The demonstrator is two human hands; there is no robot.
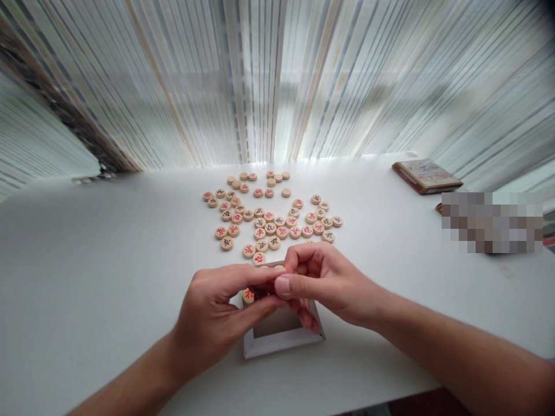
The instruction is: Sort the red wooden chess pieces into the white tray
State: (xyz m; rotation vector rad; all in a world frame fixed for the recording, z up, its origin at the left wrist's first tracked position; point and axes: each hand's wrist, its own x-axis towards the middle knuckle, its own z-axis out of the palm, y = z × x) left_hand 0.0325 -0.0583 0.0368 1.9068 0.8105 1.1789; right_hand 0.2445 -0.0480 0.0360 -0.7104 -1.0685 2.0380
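Both my hands meet above a shallow open cardboard box (284, 345) near the table's front. My left hand (217, 306) has its thumb and fingers closed toward my right fingertips. My right hand (329, 283) is in a pinch, its thumb against its fingers; whatever lies between the fingertips of either hand is hidden. Inside the box, at its left side, sits a round wooden Chinese chess piece (248, 296) with a red character. Pale edges of other pieces show at the box's far side. Beyond it many Chinese chess pieces (282, 232), marked red or black, lie scattered.
The white table (130, 260) runs back to a striped curtain (243, 81). A flat box with a brown edge (427, 175) lies at the back right, and a blurred-out object (492, 222) is beside it. Several pieces at the back, such as one piece (286, 192), show plain tops.
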